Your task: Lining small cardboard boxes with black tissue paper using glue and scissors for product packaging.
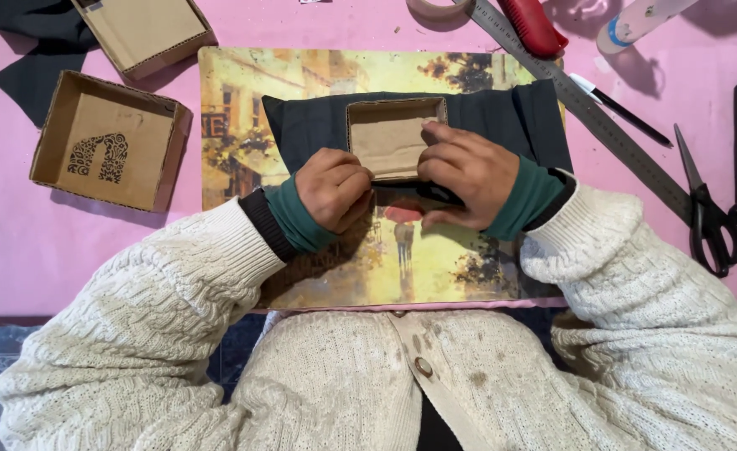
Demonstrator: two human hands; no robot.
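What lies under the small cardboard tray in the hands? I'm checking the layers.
Dark fabric lies under the small cardboard tray, atop a painted mat. Both hands hide its near edge.

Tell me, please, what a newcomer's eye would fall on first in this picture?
Most likely the two hands at the centre: the left hand and the right hand press on a small open cardboard box that sits on dark fabric, over a painted street-scene mat. Next, the bright pink table, with two more cardboard trays at upper left and black scissors beside a metal ruler on the right.
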